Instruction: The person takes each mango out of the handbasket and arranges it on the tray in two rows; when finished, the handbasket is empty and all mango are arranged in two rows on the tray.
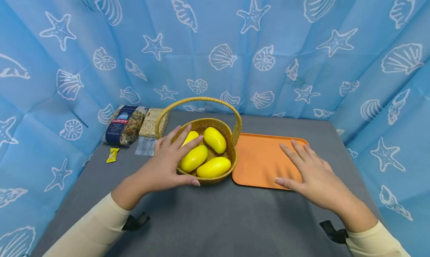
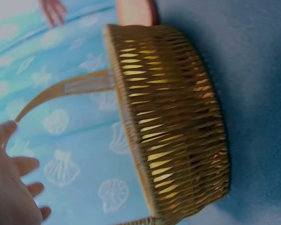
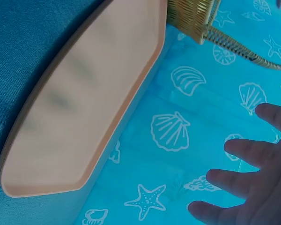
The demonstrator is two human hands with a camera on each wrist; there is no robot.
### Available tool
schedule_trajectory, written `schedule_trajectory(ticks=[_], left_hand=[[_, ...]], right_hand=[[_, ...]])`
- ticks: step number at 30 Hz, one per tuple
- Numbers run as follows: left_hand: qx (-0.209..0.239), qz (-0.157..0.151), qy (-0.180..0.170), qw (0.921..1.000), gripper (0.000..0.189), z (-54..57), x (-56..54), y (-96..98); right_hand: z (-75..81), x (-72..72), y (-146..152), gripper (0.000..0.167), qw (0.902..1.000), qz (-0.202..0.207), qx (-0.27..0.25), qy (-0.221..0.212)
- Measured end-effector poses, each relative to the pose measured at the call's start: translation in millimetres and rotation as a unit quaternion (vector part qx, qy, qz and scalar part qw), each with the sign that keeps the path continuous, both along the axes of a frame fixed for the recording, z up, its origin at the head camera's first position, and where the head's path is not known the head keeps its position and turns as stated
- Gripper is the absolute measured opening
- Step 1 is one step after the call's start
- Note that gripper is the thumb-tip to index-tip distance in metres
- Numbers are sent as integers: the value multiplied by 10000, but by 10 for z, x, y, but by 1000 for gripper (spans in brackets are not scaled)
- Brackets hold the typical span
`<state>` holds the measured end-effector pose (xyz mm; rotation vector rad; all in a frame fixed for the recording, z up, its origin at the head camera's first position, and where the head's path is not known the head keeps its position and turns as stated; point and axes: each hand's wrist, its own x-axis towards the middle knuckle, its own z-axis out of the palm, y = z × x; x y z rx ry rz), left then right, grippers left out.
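Observation:
A wicker basket point(image 1: 233, 152) with a tall arched handle point(image 1: 201, 99) holds several smooth yellow fruits that look like mangoes point(image 1: 214, 167). Over the basket's left side, my left hand point(image 1: 168, 158) is spread with its fingers apart and holds nothing; it partly hides one mango. In the left wrist view the basket point(image 2: 168, 122) shows from its side, the yellow fruit glinting through the weave. An orange tray point(image 1: 258, 158) lies flat to the right of the basket. Above that tray's right part hovers my right hand point(image 1: 314, 175), fingers spread, holding nothing.
Left of the basket are a dark blue food bag point(image 1: 124, 124), a clear pack of pale grains point(image 1: 152, 124) and a small yellow wrapped sweet point(image 1: 112, 155). The grey table point(image 1: 228, 219) is bordered by a blue curtain point(image 1: 208, 33) with shell prints.

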<state>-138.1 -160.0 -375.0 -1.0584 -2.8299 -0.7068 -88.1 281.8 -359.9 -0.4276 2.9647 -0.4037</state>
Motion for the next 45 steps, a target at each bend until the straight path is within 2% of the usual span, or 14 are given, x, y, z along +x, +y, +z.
schedule_trajectory(ticks=[2,5,9,10,12,16,17,19,23,28,32,37,40,45], left_hand=[[620,-115,52,9980,111,38,48,-79],[1542,-142,199,9877,108,94,105,-196],[2694,-28,573,9613,104,97,119,-342],[3075,-74,627,9494,104,89,107,-372],[3897,-256,624,9185,100,62,70,-421],[5300,-727,132,8448,92,-12,-37,-482],[5507,-753,-32,8313,91,-43,-65,-499],[5751,-698,-346,8144,92,-117,-117,-536],[5986,-450,-895,7948,96,-311,-231,-598],[6065,100,-1382,7829,101,-582,-343,-600],[6135,413,-1824,7672,101,-786,-425,-570],[6171,351,-2368,7496,100,-1011,-493,-503],[6213,321,-2446,7437,101,-1117,-512,-439],[6454,303,-2496,7213,103,-1271,-533,-335]], right_hand=[[13,-6,9,102,9999,13,-119,75],[32,-15,29,99,9991,46,-370,217],[45,-37,52,99,9964,128,-732,413],[46,-46,55,99,9955,152,-824,453],[52,-55,55,100,9930,209,-1024,543],[56,-68,32,97,9831,440,-1623,727],[56,-70,21,96,9791,520,-1812,762],[49,-79,-3,94,9711,673,-2159,761],[23,-93,-72,90,9584,895,-2631,646],[-46,-110,-204,86,9514,1051,-2840,557],[-118,-143,-332,82,9397,1302,-3113,561],[-220,-208,-511,82,9175,1564,-3631,426],[-289,-258,-619,81,9047,1714,-3892,268],[-403,-344,-784,82,8895,1938,-4138,26]])
